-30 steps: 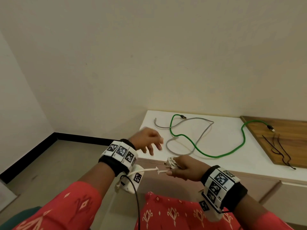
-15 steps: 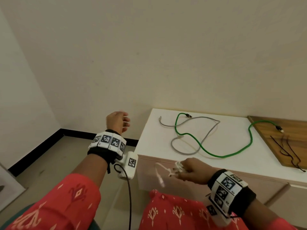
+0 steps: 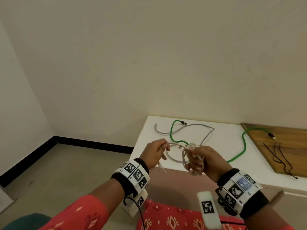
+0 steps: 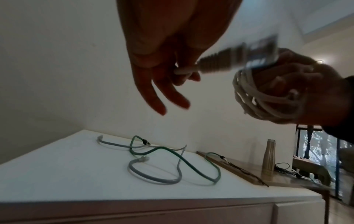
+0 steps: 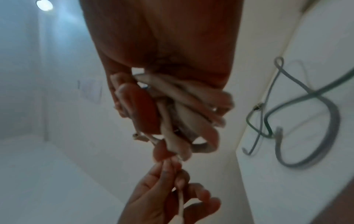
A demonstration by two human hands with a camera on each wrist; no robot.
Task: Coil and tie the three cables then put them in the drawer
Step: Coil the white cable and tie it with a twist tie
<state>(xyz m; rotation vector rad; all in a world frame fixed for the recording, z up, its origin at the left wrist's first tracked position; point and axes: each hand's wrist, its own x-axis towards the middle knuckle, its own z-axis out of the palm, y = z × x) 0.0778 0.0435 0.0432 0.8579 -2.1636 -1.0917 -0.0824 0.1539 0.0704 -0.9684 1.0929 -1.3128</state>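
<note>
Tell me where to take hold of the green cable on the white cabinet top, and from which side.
Grip the green cable at its low bend nearest the front edge of the white cabinet top, coming from above. There it lies flat and clear of the grey cable, which crosses it further back; both plug ends lie farther off. Both hands are busy with the white cable for now.

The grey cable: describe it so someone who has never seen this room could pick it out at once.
Start at the white cabinet top against the wall, left of the wooden board. Two loose cables lie crossed on it; the grey cable is the one that curls into a loop near the front edge. Its neighbour is the green cable, and the white cable is off the cabinet, bundled in the right hand.
</note>
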